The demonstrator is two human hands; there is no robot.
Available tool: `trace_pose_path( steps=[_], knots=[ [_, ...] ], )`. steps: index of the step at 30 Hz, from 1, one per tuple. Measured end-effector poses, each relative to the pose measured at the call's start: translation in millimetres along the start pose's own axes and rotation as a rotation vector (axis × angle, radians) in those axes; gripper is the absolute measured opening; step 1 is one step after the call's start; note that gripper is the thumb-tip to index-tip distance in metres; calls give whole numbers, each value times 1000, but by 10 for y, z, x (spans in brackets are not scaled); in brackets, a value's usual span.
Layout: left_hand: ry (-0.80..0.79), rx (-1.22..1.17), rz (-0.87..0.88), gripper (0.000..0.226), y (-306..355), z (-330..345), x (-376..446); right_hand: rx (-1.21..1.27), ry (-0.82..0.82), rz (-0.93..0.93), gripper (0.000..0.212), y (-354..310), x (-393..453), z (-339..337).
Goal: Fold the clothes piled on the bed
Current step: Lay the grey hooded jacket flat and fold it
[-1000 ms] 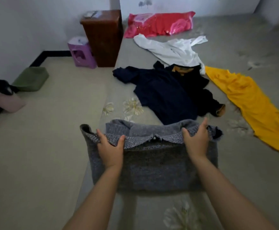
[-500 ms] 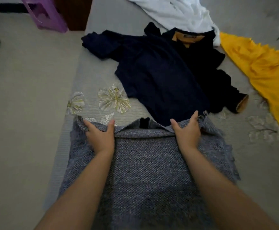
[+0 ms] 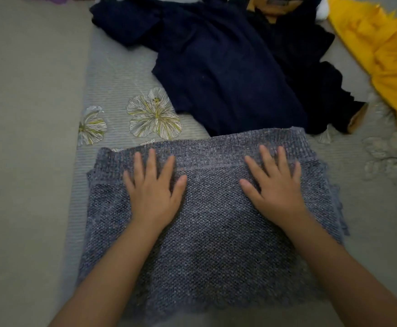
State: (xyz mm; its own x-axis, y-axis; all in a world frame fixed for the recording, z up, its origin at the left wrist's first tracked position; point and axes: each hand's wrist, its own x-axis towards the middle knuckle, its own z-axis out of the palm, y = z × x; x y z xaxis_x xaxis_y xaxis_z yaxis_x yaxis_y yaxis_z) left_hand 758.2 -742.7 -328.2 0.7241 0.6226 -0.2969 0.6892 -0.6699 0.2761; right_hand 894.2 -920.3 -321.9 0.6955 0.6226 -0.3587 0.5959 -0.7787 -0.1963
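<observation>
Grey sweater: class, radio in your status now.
Both hands, left and right, flat on grey sweater. Sweater folded on bed. Navy garment touching far edge.

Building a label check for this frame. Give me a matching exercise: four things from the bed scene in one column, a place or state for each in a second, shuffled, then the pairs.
Things:
1. grey knit sweater
2. navy garment
3. yellow garment
4. left hand

Places or states:
A. crumpled along the right edge of the view
B. lies unfolded just beyond the folded piece
C. flat, fingers spread, pressing on knit fabric
D. folded, nearest the person, under both hands

Pairs: 1-D, 2-B, 3-A, 4-C
</observation>
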Motion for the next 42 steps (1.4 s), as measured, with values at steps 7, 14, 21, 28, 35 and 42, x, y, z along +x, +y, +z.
trace_pose_path(
  steps=[7, 14, 21, 28, 35, 42],
  knots=[
    [-134, 78, -341, 67, -502, 79, 32, -15, -89, 318, 61, 528, 147, 148],
    [-102, 19, -428, 61, -607, 135, 84, 66, -3, 363, 55, 600, 171, 244],
    [-15, -176, -376, 70, -826, -9, -241, 279, 117, 499, 76, 872, -291, 179],
    [-153, -576, -480, 106, -1014, -129, -595, 652, 120, 654, 90, 959, -590, 287],
    [-144, -595, -389, 91, -896, -164, -838, 920, 7, 460, 87, 935, -771, 278],
    [-7, -262, -273, 89, -697, -251, -1314, 735, 127, 227, 85, 772, -1193, 42]
  ],
)
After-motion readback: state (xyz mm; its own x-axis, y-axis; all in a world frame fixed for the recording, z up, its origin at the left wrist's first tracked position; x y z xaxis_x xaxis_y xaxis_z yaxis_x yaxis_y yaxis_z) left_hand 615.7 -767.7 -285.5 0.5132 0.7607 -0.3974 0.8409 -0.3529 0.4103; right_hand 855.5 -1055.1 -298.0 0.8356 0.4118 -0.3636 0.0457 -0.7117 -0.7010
